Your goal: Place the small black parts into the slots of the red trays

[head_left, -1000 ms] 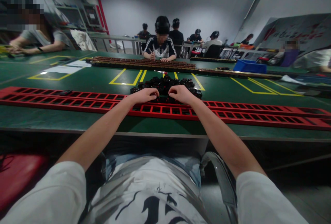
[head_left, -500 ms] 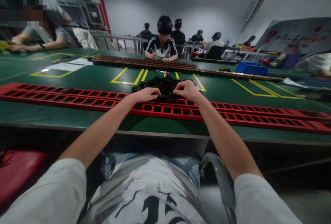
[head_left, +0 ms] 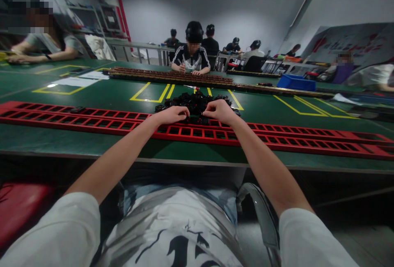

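A heap of small black parts (head_left: 197, 97) lies on the green table behind two long red slotted frames (head_left: 212, 137). At the left of the heap's near side is my left hand (head_left: 172, 114), its fingers curled together over the frames. My right hand (head_left: 219, 109) faces it from the right, thumb and forefinger pinched together at the heap's front. Dark parts lie between the two hands. Whatever sits in either set of fingertips is too small and dark to name. One separate black part (head_left: 78, 109) rests on the red frame farther left.
Long brown strips (head_left: 172, 76) lie stacked across the table, with a blue bin (head_left: 297, 82) to their right. White papers (head_left: 81, 79) and yellow tape outlines mark the tabletop. A co-worker (head_left: 193, 55) sits opposite; another person (head_left: 46, 45) is at the left.
Both hands stay at the heap with only slight finger movement. My right hand sits slightly lower and farther left in the picture; the whole view has shifted a little.
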Demonstrator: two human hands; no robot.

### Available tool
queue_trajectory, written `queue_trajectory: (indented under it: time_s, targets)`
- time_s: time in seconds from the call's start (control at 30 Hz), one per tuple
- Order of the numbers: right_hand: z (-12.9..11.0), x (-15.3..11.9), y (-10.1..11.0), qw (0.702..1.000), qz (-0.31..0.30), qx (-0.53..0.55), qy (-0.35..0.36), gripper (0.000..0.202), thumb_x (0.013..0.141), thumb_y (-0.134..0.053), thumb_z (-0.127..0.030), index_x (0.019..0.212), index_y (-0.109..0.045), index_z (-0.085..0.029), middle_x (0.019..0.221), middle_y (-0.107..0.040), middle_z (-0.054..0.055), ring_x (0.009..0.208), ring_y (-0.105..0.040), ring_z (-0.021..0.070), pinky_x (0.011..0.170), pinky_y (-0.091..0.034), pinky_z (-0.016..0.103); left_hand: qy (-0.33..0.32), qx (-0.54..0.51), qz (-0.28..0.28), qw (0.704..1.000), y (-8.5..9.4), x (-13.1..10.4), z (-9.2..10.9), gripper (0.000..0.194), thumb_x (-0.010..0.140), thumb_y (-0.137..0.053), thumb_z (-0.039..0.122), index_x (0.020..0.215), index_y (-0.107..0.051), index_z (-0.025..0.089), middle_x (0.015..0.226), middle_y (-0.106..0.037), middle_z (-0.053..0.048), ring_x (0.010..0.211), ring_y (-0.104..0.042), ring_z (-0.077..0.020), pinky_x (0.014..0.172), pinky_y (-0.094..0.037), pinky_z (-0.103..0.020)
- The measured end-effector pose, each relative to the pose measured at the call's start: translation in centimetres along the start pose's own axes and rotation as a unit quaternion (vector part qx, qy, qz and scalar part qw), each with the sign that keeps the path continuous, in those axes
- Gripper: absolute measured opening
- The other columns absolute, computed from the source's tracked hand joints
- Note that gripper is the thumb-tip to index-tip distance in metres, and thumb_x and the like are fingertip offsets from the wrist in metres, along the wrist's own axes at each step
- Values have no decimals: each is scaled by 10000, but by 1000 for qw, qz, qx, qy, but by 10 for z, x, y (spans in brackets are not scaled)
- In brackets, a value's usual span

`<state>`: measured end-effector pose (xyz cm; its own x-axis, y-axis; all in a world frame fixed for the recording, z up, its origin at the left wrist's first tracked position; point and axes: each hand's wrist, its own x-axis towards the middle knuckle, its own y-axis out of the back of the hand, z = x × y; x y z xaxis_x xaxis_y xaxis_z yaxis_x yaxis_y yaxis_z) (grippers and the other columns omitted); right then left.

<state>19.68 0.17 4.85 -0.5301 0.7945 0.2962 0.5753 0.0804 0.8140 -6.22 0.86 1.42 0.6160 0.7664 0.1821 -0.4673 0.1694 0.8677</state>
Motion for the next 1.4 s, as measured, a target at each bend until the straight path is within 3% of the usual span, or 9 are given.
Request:
queue_trajectory:
  time_s: [0.17,0.4,0.57,0.67,0.8,0.93,1.13,1.23,1.4]
  targets:
    - [4,4,-8,996,-93,-13,-1,163,745,-705,-257,647,-701,-127,572,-596,-2,566,-479,105,603,-356,260,11,0,4,1000,-1,0,-1,261,853,-502,270,1048,-651,180,1047,-699,-51,988,-642,-201,923,-475,-310]
    - [5,2,-9,996,-83,-18,1,160,758,-690,-271,692,-707,-128,631,-628,10,611,-510,121,620,-366,266,-3,29,11,1000,10,1,-5,279,866,-508,286,1048,-694,186,1041,-716,-43,965,-646,-186,910,-477,-295]
    - [6,3,-12,997,-76,-19,6,164,781,-677,-282,700,-685,-139,659,-637,12,636,-533,126,637,-372,264,51,94,102,989,51,-6,-43,297,856,-528,331,1036,-714,184,1009,-716,-57,929,-641,-196,873,-485,-303]
    - [8,3,-15,998,-66,-10,11,177,795,-667,-305,709,-673,-150,685,-646,15,636,-541,131,622,-371,263,76,142,85,983,64,-17,-73,337,803,-595,404,1023,-731,189,1028,-708,-78,971,-630,-221,913,-475,-316]
    - [10,3,-17,998,-54,-20,16,178,814,-654,-314,728,-676,-159,698,-655,17,639,-541,133,635,-380,265,94,114,50,988,55,-27,-90,450,796,-615,531,1074,-730,197,1097,-714,-98,986,-643,-230,916,-471,-309]
    - [10,4,-16,998,-41,-39,13,206,842,-632,-330,749,-698,-158,724,-674,30,664,-558,141,664,-398,270,116,114,46,986,44,-27,-88,418,826,-590,522,1057,-739,207,1049,-739,-92,910,-659,-223,821,-469,-289]
    - [11,5,-15,999,-35,-40,2,224,853,-616,-340,797,-727,-154,760,-705,40,695,-595,156,692,-423,276,116,87,55,988,48,-34,-91,336,767,-655,487,933,-759,213,892,-751,-54,815,-654,-198,790,-463,-276]
    - [11,5,-15,999,-28,-45,0,238,856,-612,-346,800,-732,-149,755,-704,41,679,-587,153,682,-421,277,117,85,87,986,52,-38,-91,292,751,-677,449,875,-759,198,819,-732,-48,756,-638,-186,778,-470,-290]
    - [7,4,-12,998,-31,-59,-6,231,865,-607,-335,815,-739,-152,774,-717,45,690,-597,156,684,-425,277,105,20,233,966,55,-39,-82,310,788,-640,376,970,-750,149,890,-722,-81,819,-650,-200,800,-503,-328]
